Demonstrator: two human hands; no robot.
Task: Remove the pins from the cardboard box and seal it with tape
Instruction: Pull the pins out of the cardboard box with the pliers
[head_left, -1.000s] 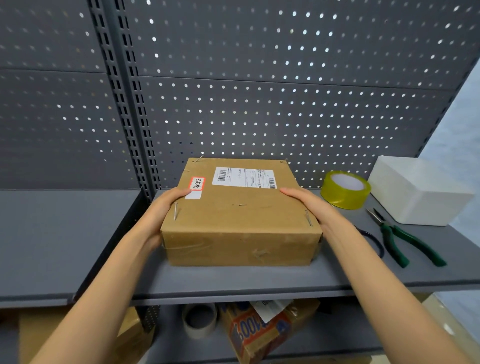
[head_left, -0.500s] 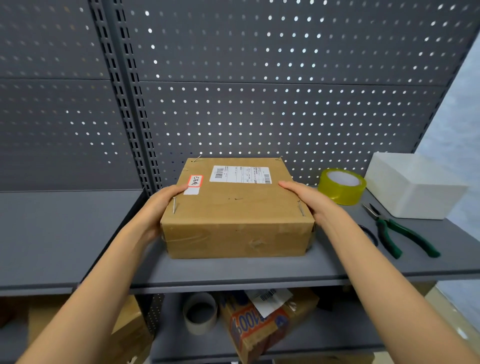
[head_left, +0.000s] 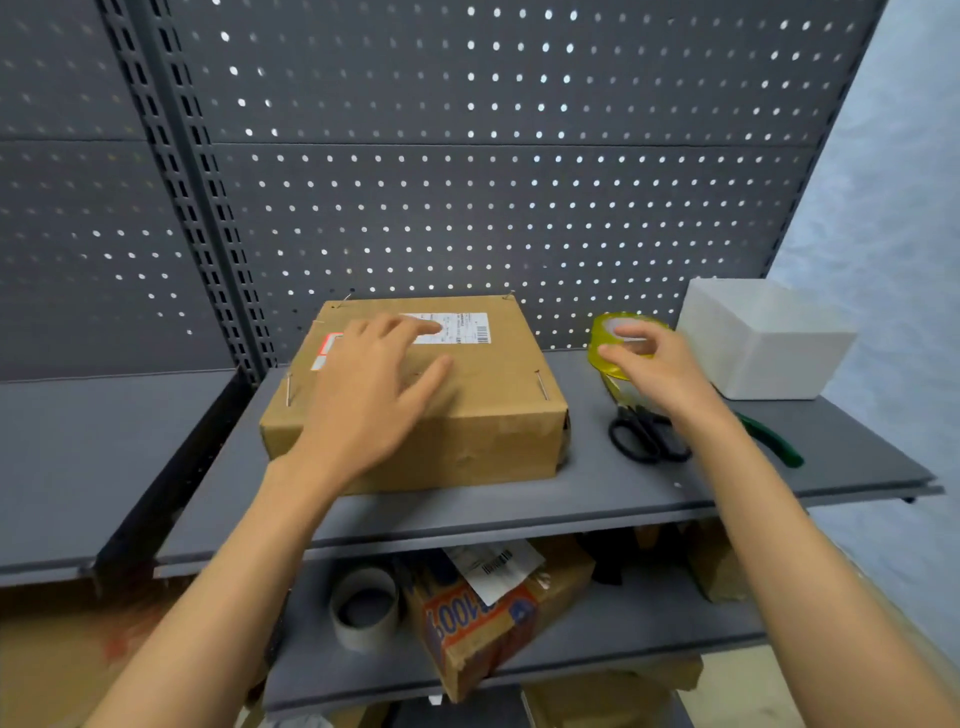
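Note:
A brown cardboard box (head_left: 493, 415) with a white shipping label lies on the grey shelf (head_left: 519, 509). Metal pins stick out of its top near the corners, one at the front left (head_left: 287, 389) and one at the front right (head_left: 542, 384); two more stand at the back edge. My left hand (head_left: 374, 395) rests flat on the box top with its fingers spread. My right hand (head_left: 660, 369) hovers to the right of the box with loosely curled fingers, right in front of the yellow tape roll (head_left: 597, 345). It holds nothing, and it partly hides the roll.
Black scissors (head_left: 639, 441) lie under my right wrist, and green-handled pliers (head_left: 774, 444) lie just right of them. A white box (head_left: 769, 343) stands at the back right. A perforated panel backs the shelf. On the lower shelf are an empty tape core (head_left: 363, 613) and a torn carton (head_left: 478, 623).
Both hands let go of the box's sides. My left hand moved onto the box top. My right hand moved right to the tape roll, uncovering the scissors.

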